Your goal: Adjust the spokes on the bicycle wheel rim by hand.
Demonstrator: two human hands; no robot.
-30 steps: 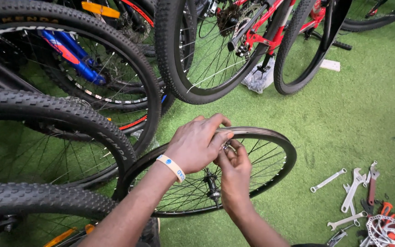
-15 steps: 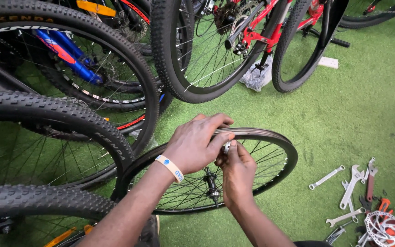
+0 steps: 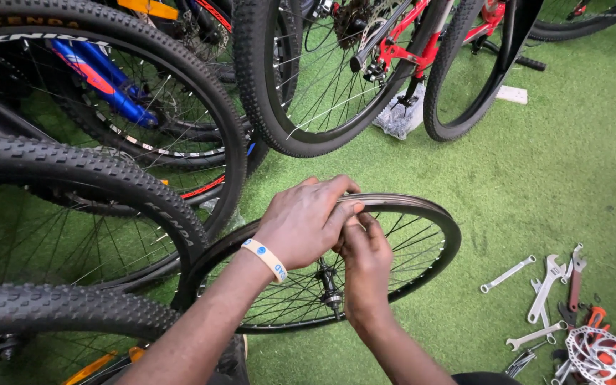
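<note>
A: What fills the left side?

B: Knobby bicycle tyres [image 3: 73,178], stacked one before another, with a blue frame tube [image 3: 98,78] showing through the spokes higher up. All of it stands on green artificial turf [image 3: 572,142].

A: And the left hand?

B: The left hand [image 3: 304,221], a pale wristband [image 3: 265,258] on its wrist, lies over the top of a bare wheel rim [image 3: 433,214] that has no tyre on it. Its fingers curl down onto the rim's upper edge and press against it.

A: Where does that rim sit?

B: Low in the middle, leaning just beside the nearest tyre, with its hub [image 3: 329,292] and spokes in plain sight below the hands.

A: The right hand?

B: The right hand [image 3: 366,260] comes up from below, touching the left. Its fingertips are pinched narrow at the rim's inner edge, right under the left fingers. Whether they hold something small there, I cannot tell.

A: Farther right?

B: A red bicycle frame [image 3: 411,36] stands behind, between two more tyres. At the lower right, well apart from the rim, lie several silver spanners [image 3: 507,273], a red-handled tool [image 3: 574,289] and a brake disc [image 3: 602,356].
</note>
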